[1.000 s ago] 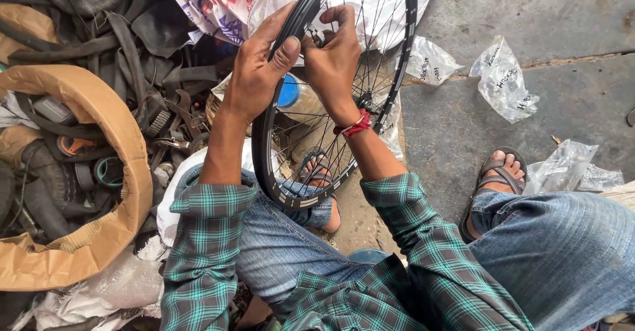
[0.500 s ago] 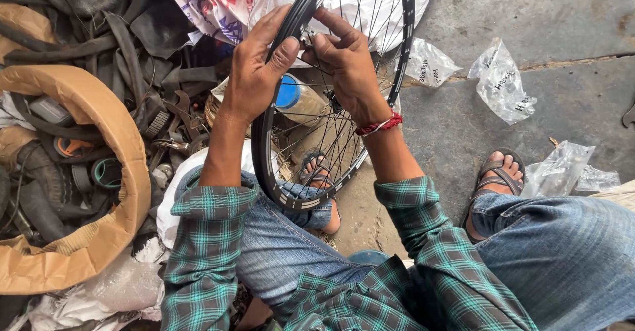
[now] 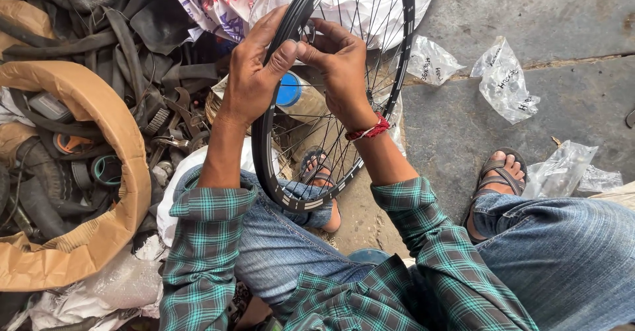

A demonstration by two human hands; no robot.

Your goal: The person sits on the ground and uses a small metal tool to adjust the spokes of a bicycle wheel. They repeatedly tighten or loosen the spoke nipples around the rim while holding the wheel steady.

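Observation:
A black spoked bicycle wheel rim (image 3: 397, 60) stands upright between my knees, its lower edge resting near my left leg. My left hand (image 3: 254, 76) grips the rim's left side, thumb pressed on top. My right hand (image 3: 340, 66), with a red thread band at the wrist, reaches through the spokes and pinches something small at the rim's inner edge, right beside my left thumb. What the fingers pinch is hidden.
A brown cardboard box (image 3: 122, 172) of black rubber tubes and metal tools sits at the left. Clear plastic bags (image 3: 506, 83) lie on the concrete floor at right. A blue-lidded tin (image 3: 289, 93) stands behind the rim. My sandalled feet (image 3: 499, 172) rest on the floor.
My right hand has shifted slightly down and left along the rim's inner edge, closing toward my left thumb. The wheel and left hand stay nearly in place.

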